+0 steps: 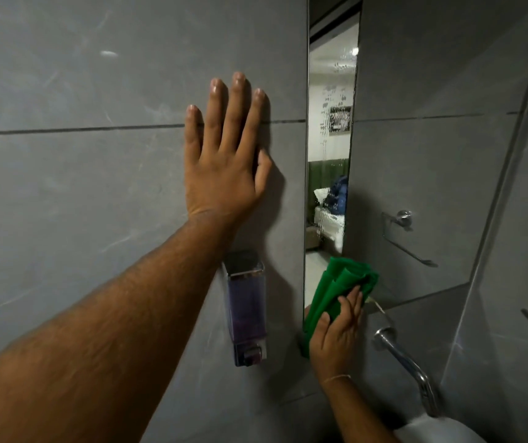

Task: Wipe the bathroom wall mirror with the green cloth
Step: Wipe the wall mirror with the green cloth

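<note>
The wall mirror fills the right half of the view, seen at a steep angle, its left edge running down the middle. Foam or water spots speckle the strip that reflects a bright room. My right hand presses the crumpled green cloth against the mirror's lower left corner, fingers spread over the cloth. My left hand lies flat and open on the grey wall tile, left of the mirror's edge, holding nothing.
A clear wall-mounted soap dispenser with purple liquid hangs below my left wrist. A chrome tap juts out over a white basin at the bottom right. A chrome towel holder shows in the mirror's reflection.
</note>
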The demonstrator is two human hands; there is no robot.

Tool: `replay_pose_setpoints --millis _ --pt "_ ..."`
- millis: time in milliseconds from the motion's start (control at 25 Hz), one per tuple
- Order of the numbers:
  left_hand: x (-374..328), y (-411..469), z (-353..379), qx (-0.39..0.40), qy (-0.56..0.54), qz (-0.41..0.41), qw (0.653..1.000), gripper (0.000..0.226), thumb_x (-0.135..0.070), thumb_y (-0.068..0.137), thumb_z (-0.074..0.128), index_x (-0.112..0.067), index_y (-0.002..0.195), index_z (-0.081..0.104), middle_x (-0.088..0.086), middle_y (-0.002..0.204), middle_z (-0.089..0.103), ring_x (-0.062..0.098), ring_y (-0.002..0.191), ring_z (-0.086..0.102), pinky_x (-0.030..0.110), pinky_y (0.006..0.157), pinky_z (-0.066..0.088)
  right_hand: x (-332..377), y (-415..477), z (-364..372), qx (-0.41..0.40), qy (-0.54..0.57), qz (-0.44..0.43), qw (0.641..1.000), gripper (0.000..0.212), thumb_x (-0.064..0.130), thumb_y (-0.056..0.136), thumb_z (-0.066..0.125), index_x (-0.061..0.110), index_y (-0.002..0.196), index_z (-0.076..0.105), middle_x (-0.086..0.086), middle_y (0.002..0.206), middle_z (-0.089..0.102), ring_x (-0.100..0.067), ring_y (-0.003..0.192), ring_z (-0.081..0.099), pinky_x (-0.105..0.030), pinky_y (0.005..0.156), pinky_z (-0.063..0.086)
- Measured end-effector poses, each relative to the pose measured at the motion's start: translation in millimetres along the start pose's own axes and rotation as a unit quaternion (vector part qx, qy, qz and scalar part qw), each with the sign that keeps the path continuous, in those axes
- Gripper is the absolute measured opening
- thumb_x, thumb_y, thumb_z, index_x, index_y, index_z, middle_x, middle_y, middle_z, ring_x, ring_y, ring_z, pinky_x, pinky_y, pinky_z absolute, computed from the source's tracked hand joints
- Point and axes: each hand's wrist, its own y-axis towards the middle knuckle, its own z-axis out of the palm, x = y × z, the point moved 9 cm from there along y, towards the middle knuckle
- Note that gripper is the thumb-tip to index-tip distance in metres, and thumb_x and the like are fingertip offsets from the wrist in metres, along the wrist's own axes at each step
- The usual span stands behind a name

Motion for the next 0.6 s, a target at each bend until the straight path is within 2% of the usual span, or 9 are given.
replay_pose_setpoints --millis 80,120,200,320,440,480,600 --pt "-2 20 -8 -0.031 -0.002 0.012 0.999 0.08 -0.05 0.111 0.039 -0.02 0.181 0.014 0.012 0.188 0.011 0.038 0.173 0.011 0.062 0.138 0.012 35 63 -10 -0.046 -0.008 -0.055 0.997 0.05 0.033 0.112 0.034 0.005 0.152 0.04 0.003 0.181 0.011 -0.026 0.169 0.015 -0.068 0.127 0.033" --pt "0 19 -5 -0.03 -0.005 0.01 0.999 0.08 -0.049 0.111 0.039 -0.02 0.181 0.013 0.012 0.188 0.009 0.037 0.173 0.009 0.062 0.138 0.011 51 90 -7 -0.043 -0.009 -0.063 0.997 0.054 0.038 0.113 0.03 0.012 0.16 0.036 0.002 0.182 0.012 -0.027 0.169 0.016 -0.065 0.13 0.03" --pt "1 10 2 -0.021 -0.006 0.009 1.0 0.08 -0.049 0.111 0.038 -0.021 0.181 0.011 0.01 0.189 0.006 0.036 0.174 0.007 0.061 0.139 0.01 89 132 -8 -0.027 -0.028 -0.098 0.994 0.061 0.044 0.114 0.022 0.022 0.17 0.019 0.0 0.182 0.014 -0.025 0.17 0.015 -0.06 0.135 0.024" --pt "7 -3 10 -0.018 -0.012 0.007 1.0 0.081 -0.049 0.111 0.037 -0.02 0.181 0.009 0.01 0.189 0.004 0.035 0.174 0.005 0.061 0.139 0.01 155 201 -12 -0.019 -0.073 -0.162 0.984 0.064 0.046 0.114 0.014 0.02 0.172 0.014 -0.005 0.182 0.015 -0.023 0.17 0.012 -0.051 0.139 0.018" --pt "5 3 7 -0.03 -0.019 0.011 0.999 0.081 -0.05 0.112 0.036 -0.02 0.181 0.007 0.009 0.189 0.002 0.034 0.174 0.004 0.061 0.139 0.01 232 287 -28 -0.051 -0.092 -0.231 0.967 0.061 0.042 0.115 0.022 0.016 0.171 0.019 -0.009 0.181 0.018 -0.025 0.169 0.016 -0.032 0.14 -0.002" --pt "5 2 8 -0.029 -0.016 0.011 0.999 0.081 -0.05 0.112 0.036 -0.02 0.181 0.006 0.009 0.189 0.002 0.034 0.174 0.005 0.061 0.139 0.009 254 313 -35 -0.071 -0.094 -0.243 0.963 0.061 0.039 0.115 0.025 0.014 0.17 0.022 -0.01 0.18 0.021 -0.026 0.169 0.019 -0.031 0.139 -0.002" --pt "4 -1 11 -0.025 -0.022 0.01 0.999 0.082 -0.05 0.111 0.036 -0.021 0.181 0.006 0.009 0.189 0.002 0.035 0.174 0.004 0.06 0.139 0.006 309 371 -48 -0.095 -0.082 -0.258 0.958 0.059 0.035 0.114 0.028 0.011 0.168 0.029 -0.014 0.178 0.028 -0.03 0.167 0.025 -0.046 0.138 0.015"
